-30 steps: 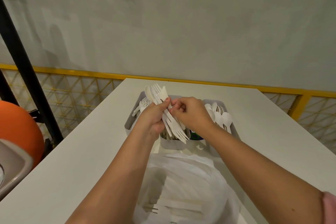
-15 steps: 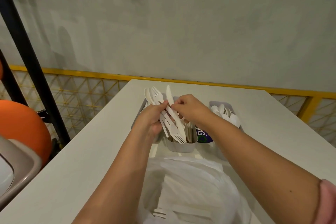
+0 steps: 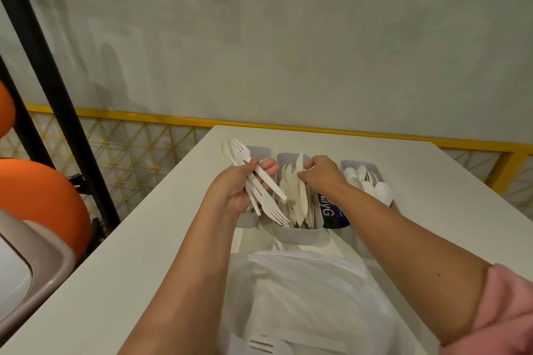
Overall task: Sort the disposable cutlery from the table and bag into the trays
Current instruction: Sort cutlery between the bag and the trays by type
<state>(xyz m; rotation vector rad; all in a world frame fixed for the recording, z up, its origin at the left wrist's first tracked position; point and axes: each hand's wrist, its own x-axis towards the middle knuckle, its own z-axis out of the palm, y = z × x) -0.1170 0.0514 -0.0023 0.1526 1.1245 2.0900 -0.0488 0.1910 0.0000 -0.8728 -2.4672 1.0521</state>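
A white plastic knife (image 3: 300, 166) that stood among the bunch a moment ago is now out of it, pinched between thumb and fingers of the right hand (image 3: 320, 176) and held blade-up over the middle tray (image 3: 300, 235), where other knives already lie. That suggests one more piece is about to be sorted, with the knife only needing to be lowered and let go.

The left hand (image 3: 236, 190) is curled around the remaining bunch of cutlery (image 3: 256, 184), forks and at least one spoon, fanned out with some tines pointing away and one fork's tines hanging down toward the middle tray's near end. Behind and partly under this hand sits the left tray (image 3: 259, 151); its contents are mostly hidden.

Just to the right of the right hand is the spoon tray (image 3: 357, 164), spoons heaped inside. Near the forearms, close to the person, the white plastic bag (image 3: 302, 297) holds more cutlery, a fork (image 3: 261, 346) showing at its mouth.
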